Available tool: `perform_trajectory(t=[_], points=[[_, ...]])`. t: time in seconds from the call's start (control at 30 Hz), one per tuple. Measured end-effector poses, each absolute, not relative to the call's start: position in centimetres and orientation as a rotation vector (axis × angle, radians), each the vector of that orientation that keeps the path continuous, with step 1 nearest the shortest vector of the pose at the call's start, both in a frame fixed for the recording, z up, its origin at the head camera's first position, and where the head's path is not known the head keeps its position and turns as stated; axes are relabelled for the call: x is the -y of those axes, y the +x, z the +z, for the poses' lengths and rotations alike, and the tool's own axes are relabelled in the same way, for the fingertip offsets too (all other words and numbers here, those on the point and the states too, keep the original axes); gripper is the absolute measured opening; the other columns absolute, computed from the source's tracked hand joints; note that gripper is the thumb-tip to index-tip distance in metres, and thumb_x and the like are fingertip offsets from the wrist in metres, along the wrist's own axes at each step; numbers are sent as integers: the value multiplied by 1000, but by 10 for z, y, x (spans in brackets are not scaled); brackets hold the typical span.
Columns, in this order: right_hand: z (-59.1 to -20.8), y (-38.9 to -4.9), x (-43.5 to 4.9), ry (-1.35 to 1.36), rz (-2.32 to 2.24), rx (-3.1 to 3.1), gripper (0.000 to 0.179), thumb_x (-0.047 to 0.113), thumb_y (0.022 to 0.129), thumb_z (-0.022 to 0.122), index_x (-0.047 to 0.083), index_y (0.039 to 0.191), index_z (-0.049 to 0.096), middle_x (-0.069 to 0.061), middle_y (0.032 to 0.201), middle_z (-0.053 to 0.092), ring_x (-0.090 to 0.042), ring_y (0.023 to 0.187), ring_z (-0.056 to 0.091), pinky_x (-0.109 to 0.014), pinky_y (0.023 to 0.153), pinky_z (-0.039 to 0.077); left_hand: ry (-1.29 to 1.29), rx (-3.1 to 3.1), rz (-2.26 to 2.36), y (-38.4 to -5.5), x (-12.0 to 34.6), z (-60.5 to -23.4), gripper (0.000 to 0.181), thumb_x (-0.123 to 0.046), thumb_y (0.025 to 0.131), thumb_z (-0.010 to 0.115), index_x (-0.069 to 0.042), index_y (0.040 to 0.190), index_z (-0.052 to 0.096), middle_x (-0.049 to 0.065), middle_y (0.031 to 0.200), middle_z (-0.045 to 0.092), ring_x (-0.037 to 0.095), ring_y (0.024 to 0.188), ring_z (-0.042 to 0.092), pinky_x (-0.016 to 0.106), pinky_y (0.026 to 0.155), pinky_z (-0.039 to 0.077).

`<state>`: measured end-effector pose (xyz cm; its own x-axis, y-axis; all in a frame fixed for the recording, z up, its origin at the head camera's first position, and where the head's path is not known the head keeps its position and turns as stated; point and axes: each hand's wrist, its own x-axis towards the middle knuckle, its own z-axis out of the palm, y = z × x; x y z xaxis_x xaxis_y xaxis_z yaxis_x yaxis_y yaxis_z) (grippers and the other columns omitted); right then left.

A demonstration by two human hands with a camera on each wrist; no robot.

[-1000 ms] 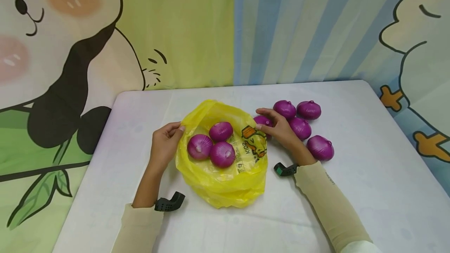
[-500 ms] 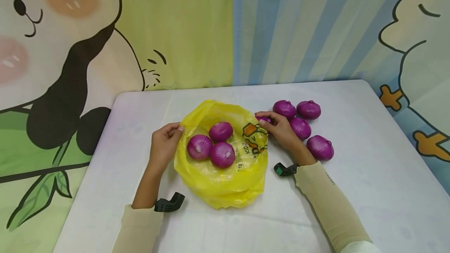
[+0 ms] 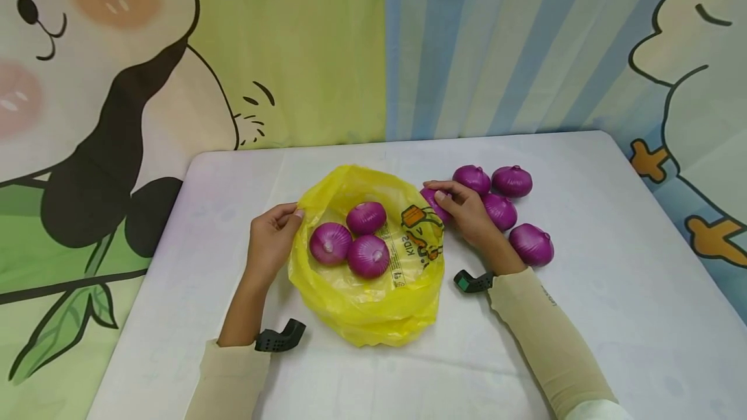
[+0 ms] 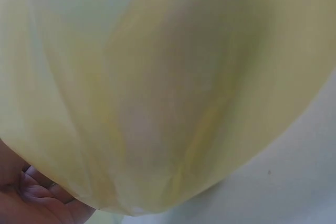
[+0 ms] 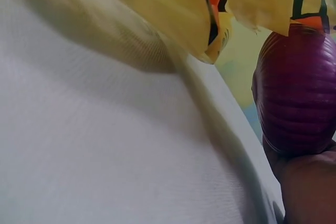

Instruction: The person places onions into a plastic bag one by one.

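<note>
A yellow plastic bag (image 3: 373, 323) with a printed cartoon stands wide open at mid-table, three purple onions (image 3: 369, 256) inside. My left hand (image 3: 271, 242) pinches the bag's left rim between thumb and fingers; the left wrist view is mostly filled by the yellow film, with part of that hand (image 4: 42, 198) at the lower left. At the opposite rim, my right hand (image 3: 469, 216) holds another purple onion (image 3: 432, 199), partly covered by the bag's edge. In the right wrist view this onion (image 5: 296, 90) sits against the thumb, its top overlapped by the bag.
Several more onions (image 3: 499, 212) lie on the white table (image 3: 601, 264), just right of and beyond the right hand. Behind the table hangs a cartoon-printed cloth (image 3: 309, 50). Black wrist devices (image 3: 281, 336) stick out inward from both forearms.
The right thumb has moved from the bag's rim onto the onion. That onion, mostly hidden half a second ago, shows more above the rim. The left hand stays put.
</note>
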<state>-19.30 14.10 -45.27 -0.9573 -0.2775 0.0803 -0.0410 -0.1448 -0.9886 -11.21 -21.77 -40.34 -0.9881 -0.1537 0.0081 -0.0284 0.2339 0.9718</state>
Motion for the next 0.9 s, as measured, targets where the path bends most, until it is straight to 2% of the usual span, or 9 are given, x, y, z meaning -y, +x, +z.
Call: perform_trajectory(t=[0.4, 0.67, 0.9], points=[[-442, -193, -148, -369, -2285, -1996, 25, 18, 99, 59, 9, 121, 67, 1, 125, 64, -19, 124, 49, -24, 101, 42, 161, 2388, -1873, -112, 218, -404, 34, -26, 97, 62, 2, 115, 68, 18, 99, 70, 17, 78, 68, 24, 67, 57], [-430, -191, -151, -369, -2435, -1765, 22, 15, 98, 60, 10, 117, 69, -3, 127, 62, -24, 127, 45, -28, 98, 46, 172, 2385, -1864, -113, 217, -406, 33, -25, 97, 62, 2, 114, 68, 18, 98, 70, 16, 76, 68, 24, 66, 57], [-423, -190, -149, -446, -2441, -1706, 24, 14, 98, 60, 9, 120, 66, -5, 131, 58, -25, 128, 44, -30, 97, 47, 182, 2388, -1871, -113, 217, -405, 32, -25, 97, 62, 1, 114, 68, 17, 98, 71, 17, 76, 68, 24, 65, 57]])
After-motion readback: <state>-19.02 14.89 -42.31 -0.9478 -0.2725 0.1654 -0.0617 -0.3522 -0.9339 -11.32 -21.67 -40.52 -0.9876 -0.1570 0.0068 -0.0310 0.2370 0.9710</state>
